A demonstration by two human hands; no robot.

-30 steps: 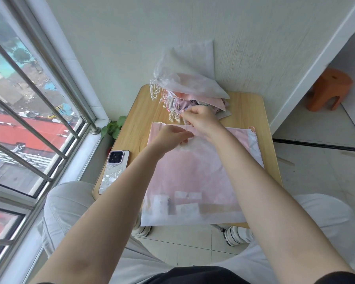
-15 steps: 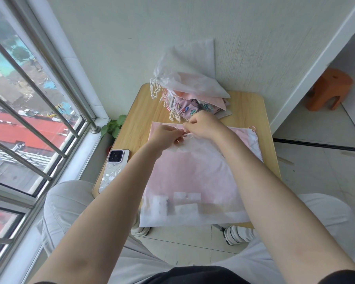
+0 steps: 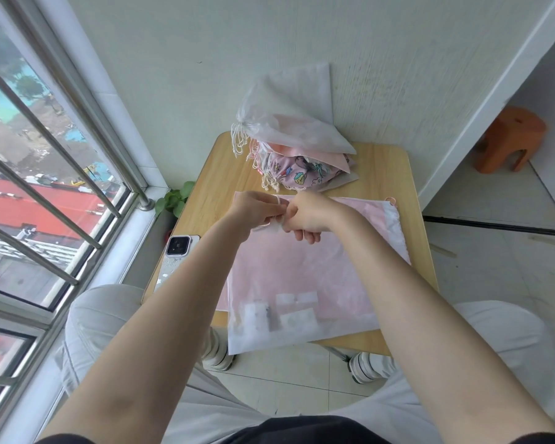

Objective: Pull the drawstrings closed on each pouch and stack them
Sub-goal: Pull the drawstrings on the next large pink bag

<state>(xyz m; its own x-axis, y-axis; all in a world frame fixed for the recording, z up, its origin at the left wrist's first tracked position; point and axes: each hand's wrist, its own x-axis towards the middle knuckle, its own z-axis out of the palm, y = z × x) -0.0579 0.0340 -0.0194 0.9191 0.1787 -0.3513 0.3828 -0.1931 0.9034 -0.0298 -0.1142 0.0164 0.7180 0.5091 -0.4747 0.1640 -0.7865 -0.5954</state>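
A large pink and white translucent pouch (image 3: 305, 277) lies flat on the small wooden table (image 3: 385, 174), its lower edge hanging over the near side. My left hand (image 3: 253, 211) and my right hand (image 3: 308, 216) meet at the pouch's top edge near its left corner. Both pinch the thin drawstring (image 3: 277, 200), a loop of which shows above my left fingers. Behind them, at the table's back, sits a stack of closed pouches (image 3: 289, 145): a white one on top, a pink one under it, a patterned purple one lowest, with tasselled cords hanging to the left.
A phone (image 3: 177, 251) in a pale case lies on the table's left edge by the window (image 3: 45, 187). A small green plant (image 3: 173, 200) stands beside the sill. An orange stool (image 3: 510, 139) is on the floor at the right. My knees flank the table.
Both hands have drawn back toward me from the stack to the flat pouch's top edge, and they now pinch its drawstring closer together.
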